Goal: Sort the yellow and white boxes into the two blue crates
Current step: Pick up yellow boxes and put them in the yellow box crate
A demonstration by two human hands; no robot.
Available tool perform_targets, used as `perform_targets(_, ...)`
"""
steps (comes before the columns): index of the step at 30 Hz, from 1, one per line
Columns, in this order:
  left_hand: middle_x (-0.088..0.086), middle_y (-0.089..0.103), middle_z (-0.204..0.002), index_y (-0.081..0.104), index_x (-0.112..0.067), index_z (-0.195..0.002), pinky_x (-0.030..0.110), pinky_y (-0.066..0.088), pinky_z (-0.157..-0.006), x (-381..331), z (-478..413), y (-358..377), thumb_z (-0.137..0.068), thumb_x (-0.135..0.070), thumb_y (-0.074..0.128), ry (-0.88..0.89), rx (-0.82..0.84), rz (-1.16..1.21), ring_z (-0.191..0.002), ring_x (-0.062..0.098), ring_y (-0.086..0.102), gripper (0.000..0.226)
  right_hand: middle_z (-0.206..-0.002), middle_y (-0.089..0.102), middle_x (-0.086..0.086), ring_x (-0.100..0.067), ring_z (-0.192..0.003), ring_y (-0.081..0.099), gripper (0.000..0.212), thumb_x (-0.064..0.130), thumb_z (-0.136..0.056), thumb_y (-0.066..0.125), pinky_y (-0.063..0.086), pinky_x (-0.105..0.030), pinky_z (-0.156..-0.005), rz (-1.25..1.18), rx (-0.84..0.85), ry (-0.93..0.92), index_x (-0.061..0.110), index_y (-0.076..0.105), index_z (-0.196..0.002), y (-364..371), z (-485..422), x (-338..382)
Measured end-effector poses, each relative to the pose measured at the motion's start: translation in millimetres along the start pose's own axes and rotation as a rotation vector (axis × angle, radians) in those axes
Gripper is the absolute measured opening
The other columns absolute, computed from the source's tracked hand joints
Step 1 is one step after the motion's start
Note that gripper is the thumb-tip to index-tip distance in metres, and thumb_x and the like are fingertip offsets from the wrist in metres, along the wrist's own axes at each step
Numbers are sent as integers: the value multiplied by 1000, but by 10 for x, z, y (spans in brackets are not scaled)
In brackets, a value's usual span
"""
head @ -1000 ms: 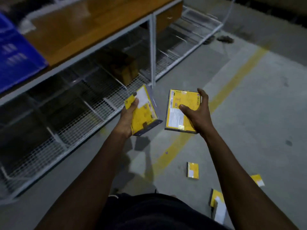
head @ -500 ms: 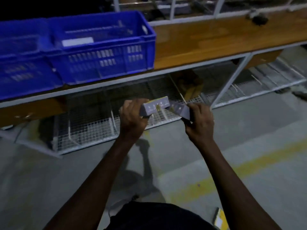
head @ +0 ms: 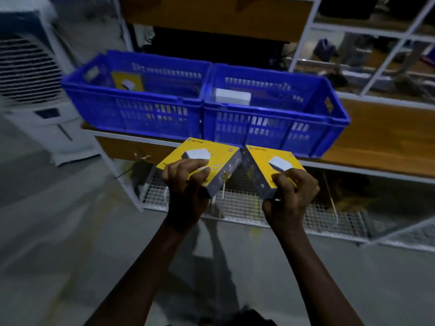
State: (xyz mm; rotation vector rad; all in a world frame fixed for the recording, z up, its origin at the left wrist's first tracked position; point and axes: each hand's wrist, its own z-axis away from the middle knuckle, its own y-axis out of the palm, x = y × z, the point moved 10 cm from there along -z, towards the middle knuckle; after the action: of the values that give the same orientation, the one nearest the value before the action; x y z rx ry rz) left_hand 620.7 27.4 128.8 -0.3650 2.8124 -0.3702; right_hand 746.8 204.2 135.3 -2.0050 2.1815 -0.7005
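Forearms: both bare, reaching forward and up from the bottom edge of the view, above a grey concrete floor (head: pixel 70 231).
Left hand (head: pixel 186 184): its grip was closed on the near corner of a yellow box, thumb on top, fingers underneath.
Left yellow box (head: pixel 207 156): held roughly flat, printed face up, showing a white charger picture; it sat in front of and below the crates, its grey side facing right.
Right hand (head: pixel 290 196): its grip was closed on the near corner of a second yellow box, fingers curled over the top face.
Right yellow box (head: pixel 268 161): also face up, tilted slightly, its far left corner touching or almost touching the other box; which of the two could not be told.
Wire shelf (head: pixel 240 203): white mesh, low down, behind and beneath the two hands.
Bench (head: pixel 388 147): wooden top on a white frame, carrying both crates side by side.
Left blue crate (head: pixel 131 109): held one yellow box (head: pixel 128 82) lying near its far left.
Right blue crate (head: pixel 277 128): touching the left crate; held one white box (head: pixel 233 96) near its left wall.
Air cooler (head: pixel 33 78): white, standing on the floor left of the bench; blurred.
Background racking (head: pixel 367 31): white frame behind the bench; contents too dim to identify.
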Motion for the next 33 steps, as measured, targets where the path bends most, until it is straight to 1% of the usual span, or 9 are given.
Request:
perform_targets(4,2,56,-114,50,-16,-104,54,47,-79,466,-137,-166,-63,-2,88,-178,-39,-76,-96,31,61,57,-101,62,-18,-34,-90,57,45,2,-62,60,34,-41,-76,-140,32,26,14,51,-104,445,-303,187)
perform_targets(7,4,60,-104,52,-16,-101,48,51,-75,817,-292,-250,-66,-14,86,-304,-107,-109,-88,27,59,50,-102,64,-15,-32,-90,56,43,7,-71,70,42,-45,-73,-284,100,50,14,52,-109,844,-544,232)
perform_targets(12,9,61,-87,58,-9,-94,10,40,-71,1375,-639,-148,-73,-33,78,-535,-222,-72,-80,13,55,38,-103,61,-13,-26,-94,57,46,31,-77,74,46,-34,-79,-519,153,288,17,52,-115,1591,-948,33)
perform_targets(16,-1,57,-87,48,-15,-95,8,42,-69,1931,-930,114,-76,-31,75,-671,-302,68,-77,-2,54,37,-113,60,-7,-27,-102,59,52,32,-79,74,52,-48,-80,-610,229,396,13,54,-123,2209,-1304,-207)
perform_targets(18,1,57,-89,47,-15,-95,7,42,-68,2179,-1105,285,-76,-35,73,-704,-267,59,-78,2,55,37,-111,61,-8,-27,-98,59,49,34,-80,73,52,-49,-75,-623,236,375,12,56,-121,2440,-1514,-269)
perform_targets(21,1,57,-89,47,-18,-94,11,42,-66,2478,-1350,474,-78,-44,66,-697,-216,-15,-78,8,53,36,-107,62,-8,-23,-93,59,50,40,-81,68,52,-43,-70,-638,240,328,7,58,-117,2787,-1816,-308)
perform_targets(24,-5,54,-86,46,-18,-93,12,40,-62,2741,-1523,602,-80,-45,64,-708,-205,-61,-70,1,50,35,-107,59,2,-11,-94,56,47,33,-82,72,50,-32,-72,-710,257,327,7,58,-118,3152,-2034,-324)
perform_targets(27,-10,54,-85,49,-15,-95,5,37,-61,2953,-1667,667,-80,-45,64,-714,-207,-108,-71,-6,52,37,-106,61,-4,-16,-92,58,43,30,-82,72,48,-30,-70,-740,286,295,6,57,-114,3489,-2200,-274)
perform_targets(33,6,60,-90,53,-11,-95,14,37,-60,3543,-1870,720,-81,-46,67,-704,-142,-170,-77,19,55,40,-105,65,-8,-19,-91,60,41,35,-82,70,50,-36,-73,-731,420,291,8,58,-110,4171,-2282,-115)
